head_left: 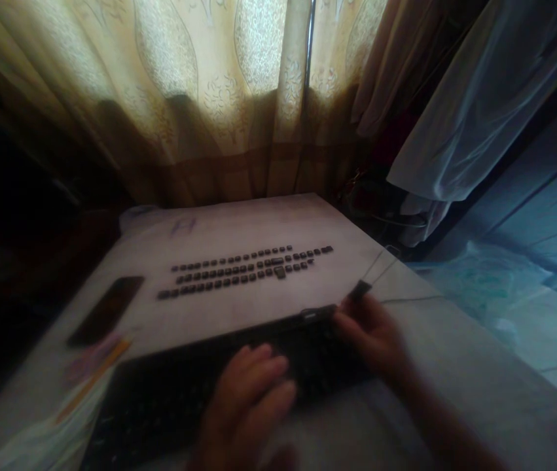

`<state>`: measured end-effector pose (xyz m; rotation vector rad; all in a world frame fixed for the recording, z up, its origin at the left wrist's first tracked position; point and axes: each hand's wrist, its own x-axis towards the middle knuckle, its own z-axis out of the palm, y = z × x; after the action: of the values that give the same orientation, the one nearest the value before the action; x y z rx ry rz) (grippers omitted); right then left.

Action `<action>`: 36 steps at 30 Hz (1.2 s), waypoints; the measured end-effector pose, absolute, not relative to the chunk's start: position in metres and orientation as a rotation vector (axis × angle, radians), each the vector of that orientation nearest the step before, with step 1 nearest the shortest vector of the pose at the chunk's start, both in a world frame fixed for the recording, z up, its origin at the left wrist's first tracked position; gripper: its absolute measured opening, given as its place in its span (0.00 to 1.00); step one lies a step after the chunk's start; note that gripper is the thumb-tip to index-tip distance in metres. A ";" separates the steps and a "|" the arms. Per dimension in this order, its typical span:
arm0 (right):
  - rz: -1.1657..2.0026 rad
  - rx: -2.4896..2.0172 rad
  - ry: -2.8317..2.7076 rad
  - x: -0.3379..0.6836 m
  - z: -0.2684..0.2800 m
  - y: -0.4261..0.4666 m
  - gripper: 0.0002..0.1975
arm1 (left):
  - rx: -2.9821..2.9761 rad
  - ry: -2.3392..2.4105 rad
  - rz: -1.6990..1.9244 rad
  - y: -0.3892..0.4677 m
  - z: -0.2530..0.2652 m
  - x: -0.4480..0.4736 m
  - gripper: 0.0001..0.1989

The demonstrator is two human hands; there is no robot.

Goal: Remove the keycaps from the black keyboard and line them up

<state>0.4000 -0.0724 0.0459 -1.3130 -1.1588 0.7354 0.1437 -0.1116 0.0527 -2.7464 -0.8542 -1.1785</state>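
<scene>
A black keyboard point(160, 386) lies slantwise across the near part of the table. Over its middle hovers or rests my left hand point(251, 399), blurred, with fingers stretched out and nothing visible in them; contact with the keys cannot be made out. At the keyboard's far right corner, my right hand point(371, 333) grips the black handle of a wire keycap puller point(359, 289), whose two thin wires point away to the upper right. Beyond the keyboard, dark loose keycaps point(226, 282) stand in rows, with a larger one point(279, 271) among them.
A dark phone point(106, 311) lies on the left of the white table point(239, 222). Near it are a yellow pencil-like stick point(94, 379) and a blurred pink item point(89, 358). A cable point(413, 300) runs off right. Curtains point(219, 111) hang behind; clothes point(449, 131) hang at right.
</scene>
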 end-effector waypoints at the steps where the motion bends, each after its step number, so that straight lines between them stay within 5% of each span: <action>1: 0.726 -1.311 -1.152 0.403 0.049 -0.070 0.13 | -2.759 -0.807 -1.175 -0.106 0.048 0.150 0.20; 16: 0.841 -1.395 -1.457 0.418 0.023 -0.059 0.06 | -2.790 -0.812 -0.645 -0.094 0.011 0.169 0.16; 26: 0.501 -1.285 -1.811 0.428 0.021 -0.062 0.06 | -2.698 -0.754 -0.688 -0.089 0.004 0.169 0.15; 36: 0.521 -1.220 -2.025 0.427 0.024 -0.063 0.07 | -2.645 -0.658 -0.655 -0.081 -0.002 0.164 0.14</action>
<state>0.4270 -0.0632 0.0235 -1.2204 -2.0247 0.5205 0.1639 -0.0813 -0.0018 -2.6451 -0.6581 -0.6554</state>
